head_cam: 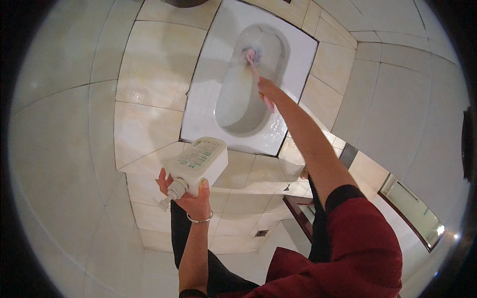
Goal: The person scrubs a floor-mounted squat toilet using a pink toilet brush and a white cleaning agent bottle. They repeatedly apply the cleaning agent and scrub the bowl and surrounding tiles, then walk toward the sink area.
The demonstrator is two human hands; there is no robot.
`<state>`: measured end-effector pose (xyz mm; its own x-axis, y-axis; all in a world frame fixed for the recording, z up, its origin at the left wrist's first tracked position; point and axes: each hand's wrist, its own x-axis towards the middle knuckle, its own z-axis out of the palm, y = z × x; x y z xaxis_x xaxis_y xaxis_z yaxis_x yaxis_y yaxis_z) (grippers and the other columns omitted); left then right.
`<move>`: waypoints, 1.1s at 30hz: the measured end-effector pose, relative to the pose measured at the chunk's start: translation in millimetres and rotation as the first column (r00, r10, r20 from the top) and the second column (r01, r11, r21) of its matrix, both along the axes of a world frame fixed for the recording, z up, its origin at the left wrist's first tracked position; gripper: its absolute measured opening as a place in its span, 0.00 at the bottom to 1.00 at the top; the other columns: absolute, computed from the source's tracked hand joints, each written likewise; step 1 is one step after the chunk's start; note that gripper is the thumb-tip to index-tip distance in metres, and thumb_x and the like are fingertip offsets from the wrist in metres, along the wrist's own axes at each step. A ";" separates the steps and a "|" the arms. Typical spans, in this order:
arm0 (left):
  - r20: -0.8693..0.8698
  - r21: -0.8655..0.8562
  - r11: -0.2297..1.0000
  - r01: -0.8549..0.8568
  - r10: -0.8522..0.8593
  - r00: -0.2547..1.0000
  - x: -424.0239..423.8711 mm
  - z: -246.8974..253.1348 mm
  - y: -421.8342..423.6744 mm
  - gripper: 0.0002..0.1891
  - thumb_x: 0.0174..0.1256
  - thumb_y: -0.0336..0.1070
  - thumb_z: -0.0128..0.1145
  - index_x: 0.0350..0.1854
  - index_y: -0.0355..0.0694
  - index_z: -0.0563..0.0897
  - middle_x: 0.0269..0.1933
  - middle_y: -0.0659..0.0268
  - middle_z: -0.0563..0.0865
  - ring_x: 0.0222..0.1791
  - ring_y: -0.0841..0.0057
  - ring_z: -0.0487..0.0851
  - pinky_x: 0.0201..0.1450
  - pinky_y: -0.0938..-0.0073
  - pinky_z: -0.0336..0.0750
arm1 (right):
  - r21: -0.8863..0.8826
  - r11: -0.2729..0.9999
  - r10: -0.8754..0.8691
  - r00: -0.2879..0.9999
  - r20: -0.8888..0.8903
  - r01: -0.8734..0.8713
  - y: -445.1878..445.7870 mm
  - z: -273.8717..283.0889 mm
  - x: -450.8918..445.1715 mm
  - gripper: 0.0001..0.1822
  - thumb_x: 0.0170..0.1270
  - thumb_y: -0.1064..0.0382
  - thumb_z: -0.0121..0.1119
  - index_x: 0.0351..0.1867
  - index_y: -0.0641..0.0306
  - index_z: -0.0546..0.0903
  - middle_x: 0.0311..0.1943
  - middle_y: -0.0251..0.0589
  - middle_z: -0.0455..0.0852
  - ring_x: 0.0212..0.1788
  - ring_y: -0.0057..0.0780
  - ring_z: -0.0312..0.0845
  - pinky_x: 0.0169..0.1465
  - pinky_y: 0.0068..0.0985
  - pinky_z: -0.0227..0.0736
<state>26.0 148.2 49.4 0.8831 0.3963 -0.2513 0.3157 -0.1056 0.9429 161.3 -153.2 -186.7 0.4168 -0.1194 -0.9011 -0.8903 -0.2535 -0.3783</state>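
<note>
A white squat toilet pan (208, 89) is set in the tiled floor. My right hand (269, 90) is closed around the handle of a pink toilet brush (255, 69), whose head rests in the bowl at the dark-marked drain area. My left hand (193, 199) grips a white plastic pump bottle (203, 158) near its pump end. The bottle lies tilted over the pan's near edge, its printed side up and its pump pointing down and left. Part of my left palm is hidden behind the bottle.
Beige floor tiles (160, 63) surround the pan, and a raised tiled step lies at its near side. Tiled walls (395, 93) rise left and right. A dark round object (186, 3) stands at the top edge. A small floor drain (261, 233) shows lower down.
</note>
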 end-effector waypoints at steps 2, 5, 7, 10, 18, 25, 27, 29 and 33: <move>-0.014 0.015 1.000 -0.006 0.006 1.000 4.4 1.3 2.7 0.41 0.42 0.27 0.55 0.62 0.45 0.50 0.51 0.59 0.65 0.50 0.71 0.67 0.54 0.72 0.66 | -0.070 0.997 0.025 0.996 0.085 -0.019 10.0 -6.1 -10.4 0.19 0.65 0.58 0.35 0.57 0.55 0.63 0.16 0.38 0.69 0.13 0.27 0.64 0.15 0.28 0.62; -0.067 0.017 0.999 -0.051 0.052 0.996 -1.5 6.2 0.4 0.41 0.41 0.28 0.56 0.62 0.45 0.50 0.51 0.58 0.64 0.50 0.70 0.67 0.54 0.71 0.66 | -0.262 0.931 0.347 0.838 0.421 -0.254 42.1 10.8 -66.5 0.19 0.65 0.58 0.36 0.56 0.57 0.63 0.18 0.42 0.72 0.16 0.31 0.68 0.18 0.32 0.65; -0.067 -0.031 0.999 -0.026 0.024 0.997 -1.0 7.0 -0.1 0.41 0.41 0.28 0.56 0.62 0.45 0.51 0.51 0.58 0.64 0.51 0.70 0.67 0.54 0.71 0.66 | -0.379 0.902 0.385 0.780 0.493 -0.206 54.0 13.9 -78.1 0.20 0.64 0.57 0.37 0.57 0.56 0.62 0.20 0.45 0.75 0.17 0.34 0.71 0.19 0.34 0.67; -0.015 0.059 0.995 0.077 -0.076 0.997 -0.2 2.5 -1.8 0.40 0.41 0.26 0.54 0.62 0.45 0.51 0.50 0.58 0.65 0.51 0.70 0.67 0.54 0.71 0.67 | -0.452 0.806 0.528 0.809 0.257 -0.382 29.9 10.8 -64.2 0.22 0.63 0.60 0.37 0.58 0.63 0.60 0.30 0.51 0.77 0.30 0.41 0.73 0.33 0.37 0.68; -0.062 0.082 0.996 -0.044 0.049 0.997 0.6 1.4 2.5 0.39 0.41 0.23 0.50 0.61 0.45 0.51 0.49 0.58 0.65 0.49 0.70 0.68 0.54 0.72 0.67 | -0.538 0.376 0.826 0.536 -0.174 -0.754 -12.5 -15.4 10.5 0.25 0.61 0.65 0.38 0.61 0.69 0.56 0.42 0.57 0.78 0.42 0.47 0.76 0.44 0.38 0.71; -0.092 0.185 0.982 0.034 -0.017 0.996 -10.2 -1.0 13.4 0.43 0.39 0.32 0.61 0.61 0.40 0.51 0.53 0.57 0.62 0.51 0.69 0.65 0.57 0.69 0.59 | -0.252 0.935 0.297 0.939 0.173 -0.249 52.5 2.2 -58.5 0.24 0.65 0.57 0.37 0.62 0.55 0.56 0.37 0.55 0.76 0.33 0.44 0.72 0.38 0.39 0.67; -0.060 -0.014 0.999 -0.039 0.038 0.997 -3.7 4.7 8.0 0.44 0.38 0.32 0.61 0.61 0.41 0.50 0.53 0.56 0.62 0.52 0.69 0.65 0.56 0.68 0.62 | -0.175 0.943 0.304 0.946 0.115 -0.282 68.3 51.9 -74.6 0.25 0.65 0.56 0.36 0.62 0.60 0.55 0.43 0.57 0.76 0.42 0.48 0.73 0.45 0.39 0.67; -0.021 -0.019 1.000 -0.019 0.019 1.000 -3.3 7.0 8.2 0.45 0.38 0.32 0.61 0.61 0.41 0.49 0.53 0.56 0.62 0.51 0.69 0.65 0.54 0.68 0.64 | -0.293 0.903 0.388 0.889 0.245 -0.313 69.7 39.2 -94.3 0.25 0.64 0.53 0.38 0.61 0.56 0.58 0.42 0.54 0.77 0.40 0.48 0.74 0.41 0.38 0.71; -0.045 -0.051 0.998 0.027 -0.030 0.999 4.9 1.0 -3.0 0.43 0.39 0.31 0.59 0.61 0.43 0.49 0.50 0.56 0.64 0.51 0.70 0.66 0.53 0.70 0.66 | -0.408 0.846 0.397 0.917 0.051 -0.343 -18.7 -64.7 -53.0 0.25 0.63 0.61 0.38 0.61 0.69 0.55 0.48 0.60 0.73 0.46 0.53 0.72 0.51 0.41 0.64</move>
